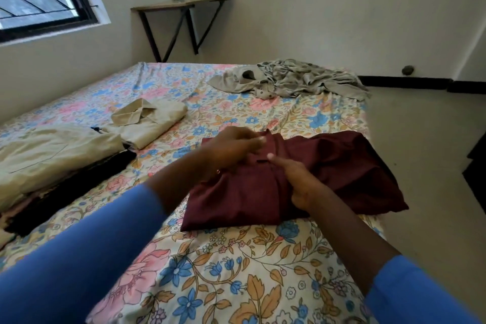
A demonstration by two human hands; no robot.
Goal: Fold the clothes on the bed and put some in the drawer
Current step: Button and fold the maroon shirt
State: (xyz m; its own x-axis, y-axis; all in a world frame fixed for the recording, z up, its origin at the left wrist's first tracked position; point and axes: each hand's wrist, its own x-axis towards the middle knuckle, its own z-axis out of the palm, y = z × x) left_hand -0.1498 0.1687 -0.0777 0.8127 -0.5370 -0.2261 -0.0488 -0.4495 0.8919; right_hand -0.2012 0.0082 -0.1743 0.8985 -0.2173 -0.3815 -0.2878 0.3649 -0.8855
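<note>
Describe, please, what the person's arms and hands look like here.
Both arms wear long, plain blue sleeves. The left sleeve and right sleeve each end partway along the forearm. The left hand and right hand are bare, with no gloves, and I can make out no rings.
</note>
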